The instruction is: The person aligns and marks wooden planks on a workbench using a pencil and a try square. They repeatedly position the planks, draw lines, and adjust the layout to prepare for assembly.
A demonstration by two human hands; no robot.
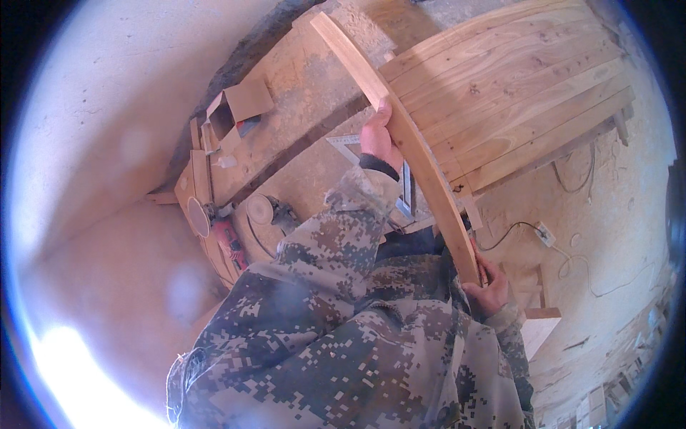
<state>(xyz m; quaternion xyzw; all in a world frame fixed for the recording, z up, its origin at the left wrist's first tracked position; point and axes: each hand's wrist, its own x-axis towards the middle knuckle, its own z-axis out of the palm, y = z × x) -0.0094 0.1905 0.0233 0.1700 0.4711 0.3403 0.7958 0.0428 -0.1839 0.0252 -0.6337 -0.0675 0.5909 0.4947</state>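
Note:
A long wooden board (421, 150) runs diagonally from the far middle toward my body, its narrow light face turned up. My left hand (380, 134) is closed around its left side near the middle, thumb on top. At the near end my right hand (491, 287) grips it from the right, fingers partly hidden by the wood. Just beyond lies a panel of joined planks (507, 93), close to the board's far right side; whether they touch I cannot tell. A metal carpenter's square (408, 193) lies under my left forearm.
A workbench (300, 93) dusted with sawdust holds an open cardboard box (246, 102), a red angle grinder (227, 242) and a second disc tool (261, 210) on the left. On the right floor lie a power strip (545, 234) with cables and a wood block (541, 325).

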